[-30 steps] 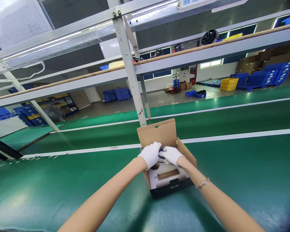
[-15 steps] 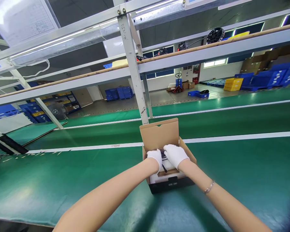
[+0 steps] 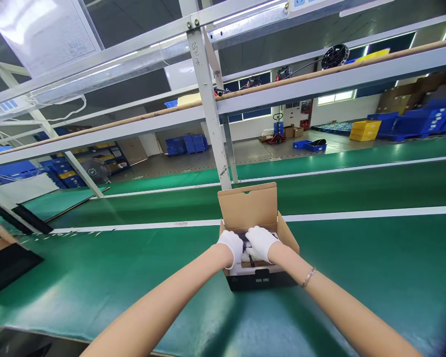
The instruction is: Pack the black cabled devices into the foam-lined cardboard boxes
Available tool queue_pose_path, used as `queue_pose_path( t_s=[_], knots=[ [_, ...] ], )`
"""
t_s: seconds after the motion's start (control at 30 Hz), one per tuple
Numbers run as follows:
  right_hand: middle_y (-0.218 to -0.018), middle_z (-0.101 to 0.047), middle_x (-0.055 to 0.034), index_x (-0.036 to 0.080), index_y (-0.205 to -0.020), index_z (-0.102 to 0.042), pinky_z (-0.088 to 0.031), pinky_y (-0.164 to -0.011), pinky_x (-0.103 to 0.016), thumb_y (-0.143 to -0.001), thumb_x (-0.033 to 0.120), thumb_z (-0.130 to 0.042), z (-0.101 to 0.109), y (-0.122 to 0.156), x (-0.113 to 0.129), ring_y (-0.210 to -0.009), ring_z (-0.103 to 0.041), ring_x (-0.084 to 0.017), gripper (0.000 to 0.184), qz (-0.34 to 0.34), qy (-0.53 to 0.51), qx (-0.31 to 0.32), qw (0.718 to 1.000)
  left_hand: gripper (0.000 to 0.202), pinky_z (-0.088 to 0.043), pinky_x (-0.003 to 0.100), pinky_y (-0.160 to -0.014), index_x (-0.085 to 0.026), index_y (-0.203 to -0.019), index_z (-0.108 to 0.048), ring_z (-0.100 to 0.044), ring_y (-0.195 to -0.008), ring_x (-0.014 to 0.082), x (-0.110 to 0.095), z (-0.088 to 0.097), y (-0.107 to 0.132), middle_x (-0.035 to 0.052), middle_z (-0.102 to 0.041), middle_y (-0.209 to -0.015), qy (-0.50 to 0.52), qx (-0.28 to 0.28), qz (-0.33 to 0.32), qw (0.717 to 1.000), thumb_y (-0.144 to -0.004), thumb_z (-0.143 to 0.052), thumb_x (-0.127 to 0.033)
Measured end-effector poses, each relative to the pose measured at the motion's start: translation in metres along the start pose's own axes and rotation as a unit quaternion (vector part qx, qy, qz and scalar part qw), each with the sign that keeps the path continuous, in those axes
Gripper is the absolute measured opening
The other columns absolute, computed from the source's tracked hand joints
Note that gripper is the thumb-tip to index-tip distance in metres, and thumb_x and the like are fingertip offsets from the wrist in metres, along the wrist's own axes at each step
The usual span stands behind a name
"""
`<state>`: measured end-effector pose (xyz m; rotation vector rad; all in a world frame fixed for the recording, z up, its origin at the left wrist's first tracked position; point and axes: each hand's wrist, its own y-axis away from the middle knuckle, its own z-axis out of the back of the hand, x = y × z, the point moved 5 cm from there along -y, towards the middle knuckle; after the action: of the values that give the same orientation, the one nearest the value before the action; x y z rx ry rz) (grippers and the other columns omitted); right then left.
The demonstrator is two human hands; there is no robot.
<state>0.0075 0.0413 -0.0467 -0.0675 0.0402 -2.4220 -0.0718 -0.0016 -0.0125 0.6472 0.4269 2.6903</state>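
An open cardboard box (image 3: 245,284), black on the outside and brown inside, stands on the green work surface with its lid (image 3: 250,208) raised at the back. Both my hands, in white gloves, reach into it. My left hand (image 3: 232,246) is closed at the box's left side, its fingers curled on a black cable (image 3: 251,261). My right hand (image 3: 260,243) bends over the middle, closed on the same cable, whose loose end hangs toward the front. White packing lies beneath. My fingertips are mostly hidden.
At the left edge stands another open box (image 3: 7,265), black outside. A white post (image 3: 215,134) rises just behind my box and carries a shelf (image 3: 301,94) with several black parts. White strips (image 3: 357,215) run along the green surface (image 3: 375,267).
My hands have shifted slightly left within the box, and less of the cable shows between them. The view has turned left, bringing the other box into sight.
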Motion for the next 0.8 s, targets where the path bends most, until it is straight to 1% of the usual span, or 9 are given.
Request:
queue_pose_path(
  t_s=[0.1, 0.2, 0.23, 0.27, 0.33, 0.43, 0.53, 0.7, 0.8],
  knots=[
    [-0.100, -0.071, -0.0215, 0.008, -0.101, -0.074, -0.052, -0.081, -0.040, -0.088, 0.036, -0.064, 0.003, -0.004, 0.001, -0.093, -0.068, -0.035, 0.033, 0.004, 0.011, 0.007, 1.000, 0.029, -0.050, 0.046, -0.097, -0.012, -0.110, -0.065, -0.061, -0.106, 0.0292, -0.003, 0.021, 0.029, 0.0145, -0.066, -0.113, 0.014, -0.117, -0.008, 0.993, -0.086, -0.070, -0.027],
    [-0.097, -0.071, -0.0212, 0.009, -0.098, -0.075, -0.053, -0.079, -0.040, -0.089, 0.051, -0.062, 0.004, -0.005, 0.003, -0.090, -0.068, -0.034, 0.044, 0.003, 0.016, 0.010, 1.000, 0.033, -0.037, 0.046, -0.115, -0.021, -0.129, -0.052, -0.047, -0.131, 0.0274, 0.025, 0.039, 0.085, 0.0109, -0.053, -0.140, 0.040, -0.296, 0.041, 0.953, -0.098, -0.046, -0.029],
    [-0.096, -0.070, -0.0213, 0.009, -0.097, -0.075, -0.053, -0.078, -0.041, -0.086, 0.058, -0.064, 0.003, -0.004, 0.004, -0.089, -0.067, -0.035, 0.051, 0.000, 0.018, 0.010, 1.000, 0.040, -0.028, 0.047, -0.122, -0.021, -0.138, -0.044, -0.037, -0.140, 0.0262, 0.045, 0.039, 0.108, 0.0106, -0.044, -0.150, 0.048, -0.366, 0.088, 0.925, -0.101, -0.042, -0.032],
    [-0.096, -0.070, -0.0214, 0.008, -0.098, -0.074, -0.053, -0.078, -0.041, -0.082, 0.063, -0.067, 0.002, -0.003, 0.004, -0.089, -0.067, -0.036, 0.057, -0.002, 0.021, 0.010, 1.000, 0.042, -0.026, 0.045, -0.124, -0.022, -0.139, -0.043, -0.036, -0.142, 0.0250, 0.069, 0.038, 0.137, 0.0102, -0.045, -0.150, 0.058, -0.485, 0.150, 0.860, -0.100, -0.046, -0.035],
    [-0.099, -0.068, -0.0221, 0.006, -0.104, -0.072, -0.053, -0.079, -0.043, -0.072, 0.068, -0.074, -0.001, -0.002, 0.006, -0.091, -0.066, -0.037, 0.069, -0.003, 0.032, 0.009, 0.999, 0.051, -0.030, 0.043, -0.123, -0.017, -0.142, -0.040, -0.038, -0.143, 0.0257, 0.119, 0.013, 0.184, 0.0145, -0.048, -0.146, 0.060, -0.598, 0.260, 0.756, -0.098, -0.052, -0.038],
    [-0.101, -0.067, -0.0239, 0.005, -0.106, -0.071, -0.052, -0.081, -0.045, -0.072, 0.068, -0.075, -0.002, -0.003, 0.006, -0.094, -0.065, -0.038, 0.072, 0.012, 0.052, 0.013, 0.998, 0.066, -0.038, 0.050, -0.117, -0.015, -0.145, -0.036, -0.042, -0.139, 0.0344, 0.189, -0.054, 0.217, 0.0165, -0.047, -0.147, 0.128, -0.544, 0.435, 0.706, -0.095, -0.048, -0.055],
    [-0.093, -0.069, -0.0231, 0.008, -0.092, -0.075, -0.052, -0.077, -0.044, -0.080, 0.066, -0.068, 0.001, -0.008, 0.007, -0.087, -0.067, -0.037, 0.059, 0.030, 0.067, 0.036, 0.997, 0.064, -0.055, 0.055, -0.091, -0.010, -0.135, -0.049, -0.063, -0.113, 0.0409, 0.209, -0.113, 0.214, 0.0208, -0.064, -0.125, 0.180, -0.478, 0.464, 0.724, -0.095, -0.040, -0.060],
    [-0.091, -0.072, -0.0220, 0.009, -0.082, -0.075, -0.051, -0.082, -0.044, -0.079, 0.012, -0.071, 0.001, -0.025, 0.014, -0.092, -0.069, -0.037, 0.007, 0.066, 0.123, 0.082, 0.987, 0.043, -0.033, 0.053, -0.119, -0.015, -0.121, -0.060, -0.057, -0.125, 0.0327, 0.148, -0.135, 0.184, 0.0161, -0.066, -0.124, 0.177, -0.459, 0.321, 0.810, -0.098, -0.041, -0.045],
    [-0.094, -0.074, -0.0183, 0.010, -0.082, -0.074, -0.052, -0.086, -0.044, -0.073, -0.002, -0.068, -0.002, -0.035, 0.019, -0.096, -0.069, -0.035, 0.016, 0.104, 0.144, 0.116, 0.977, 0.031, -0.032, 0.051, -0.120, -0.024, -0.120, -0.062, -0.054, -0.128, 0.0292, 0.099, -0.115, 0.171, 0.0092, -0.066, -0.124, 0.170, -0.464, 0.251, 0.832, -0.099, -0.044, -0.039]
  ],
)
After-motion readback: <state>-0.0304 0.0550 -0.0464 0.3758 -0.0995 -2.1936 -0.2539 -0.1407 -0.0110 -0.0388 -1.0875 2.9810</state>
